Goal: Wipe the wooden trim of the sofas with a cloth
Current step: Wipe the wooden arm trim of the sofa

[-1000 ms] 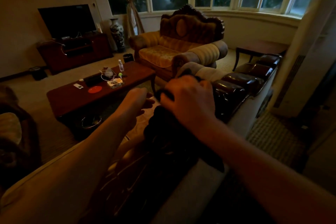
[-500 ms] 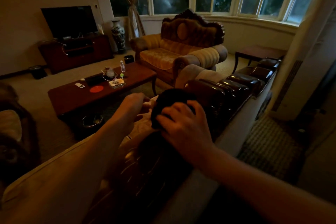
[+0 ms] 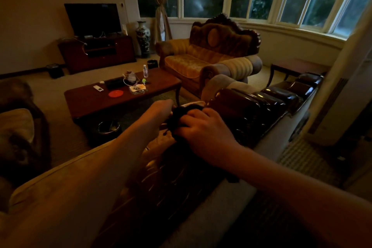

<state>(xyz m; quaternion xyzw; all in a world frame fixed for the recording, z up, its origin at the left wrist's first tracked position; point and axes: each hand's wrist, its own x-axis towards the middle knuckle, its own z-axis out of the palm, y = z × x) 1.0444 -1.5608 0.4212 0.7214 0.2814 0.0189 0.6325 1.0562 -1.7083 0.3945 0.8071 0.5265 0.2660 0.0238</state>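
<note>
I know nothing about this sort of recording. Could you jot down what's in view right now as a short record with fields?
place: dim living room with a bay window
right hand: fingers curled over a dark cloth, pressing it on the sofa's wooden trim
left hand: beside the cloth, at its left edge; grip unclear
trim: glossy, dark carved wood along the sofa back
coffee table: holds a water bottle, a red disc, small clutter
beyond: armchair, television, tall vase
</note>
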